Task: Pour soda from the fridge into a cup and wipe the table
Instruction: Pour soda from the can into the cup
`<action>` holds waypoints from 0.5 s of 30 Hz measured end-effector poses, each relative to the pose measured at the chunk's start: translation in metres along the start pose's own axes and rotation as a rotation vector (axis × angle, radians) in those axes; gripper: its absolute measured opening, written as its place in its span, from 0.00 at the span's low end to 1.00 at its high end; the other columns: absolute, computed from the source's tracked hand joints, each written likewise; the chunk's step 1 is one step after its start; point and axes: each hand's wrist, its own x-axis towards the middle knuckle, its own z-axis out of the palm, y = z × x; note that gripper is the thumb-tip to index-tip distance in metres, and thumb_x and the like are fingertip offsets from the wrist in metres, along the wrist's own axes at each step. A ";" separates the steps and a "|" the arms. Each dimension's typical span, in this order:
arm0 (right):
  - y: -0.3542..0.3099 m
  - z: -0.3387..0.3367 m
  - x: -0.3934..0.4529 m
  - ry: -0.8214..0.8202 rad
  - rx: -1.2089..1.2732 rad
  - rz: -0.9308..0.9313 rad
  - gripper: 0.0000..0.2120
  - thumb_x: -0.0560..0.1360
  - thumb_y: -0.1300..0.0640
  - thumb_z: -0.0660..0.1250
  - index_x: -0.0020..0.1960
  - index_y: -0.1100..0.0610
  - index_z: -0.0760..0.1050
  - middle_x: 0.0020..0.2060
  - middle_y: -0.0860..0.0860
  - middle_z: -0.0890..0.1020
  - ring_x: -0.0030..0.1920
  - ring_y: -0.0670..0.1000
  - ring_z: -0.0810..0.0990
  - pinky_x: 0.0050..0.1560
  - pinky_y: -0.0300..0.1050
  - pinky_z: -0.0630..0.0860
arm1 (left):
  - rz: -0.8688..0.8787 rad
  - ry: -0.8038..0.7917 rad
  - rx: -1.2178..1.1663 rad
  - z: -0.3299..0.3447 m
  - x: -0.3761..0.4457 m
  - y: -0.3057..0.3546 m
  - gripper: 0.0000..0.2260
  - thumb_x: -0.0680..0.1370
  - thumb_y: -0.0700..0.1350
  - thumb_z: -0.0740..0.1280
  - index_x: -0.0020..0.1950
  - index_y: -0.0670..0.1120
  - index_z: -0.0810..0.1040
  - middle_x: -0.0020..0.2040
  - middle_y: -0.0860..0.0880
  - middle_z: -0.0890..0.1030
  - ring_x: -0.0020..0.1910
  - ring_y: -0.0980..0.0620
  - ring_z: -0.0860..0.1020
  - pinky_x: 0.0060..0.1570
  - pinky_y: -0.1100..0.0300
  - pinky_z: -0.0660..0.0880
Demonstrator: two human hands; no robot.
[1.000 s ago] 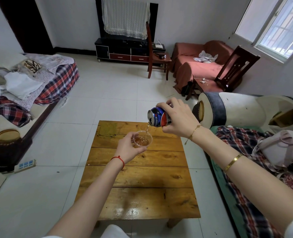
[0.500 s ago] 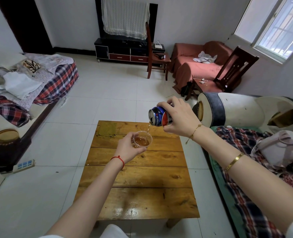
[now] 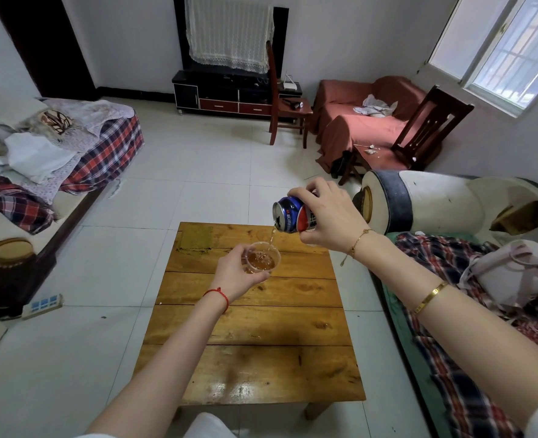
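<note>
My right hand (image 3: 327, 216) grips a blue and red soda can (image 3: 290, 216), tipped on its side with its mouth to the left. A thin stream of soda runs from the can into a clear plastic cup (image 3: 261, 259) just below it. My left hand (image 3: 234, 275) holds that cup from the left, above the far half of the wooden table (image 3: 248, 349). Amber soda with bubbles fills much of the cup. A greenish cloth (image 3: 196, 237) lies flat on the table's far left corner.
A sofa with plaid cloth and a pink bag (image 3: 511, 273) runs along the table's right side. A covered bed (image 3: 56, 153) stands at the left, a power strip (image 3: 42, 306) lies on the tiled floor. Chairs, a red armchair and a TV stand line the far wall.
The soda level in the cup has risen. Both hands stay nearly where they were, the can still tipped over the cup.
</note>
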 end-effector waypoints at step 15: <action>0.002 0.004 0.001 -0.006 -0.010 -0.013 0.35 0.64 0.47 0.72 0.69 0.47 0.65 0.58 0.52 0.70 0.58 0.55 0.68 0.57 0.48 0.67 | -0.004 0.007 -0.005 0.004 0.001 0.000 0.31 0.67 0.45 0.79 0.67 0.45 0.72 0.63 0.47 0.78 0.62 0.49 0.76 0.55 0.66 0.73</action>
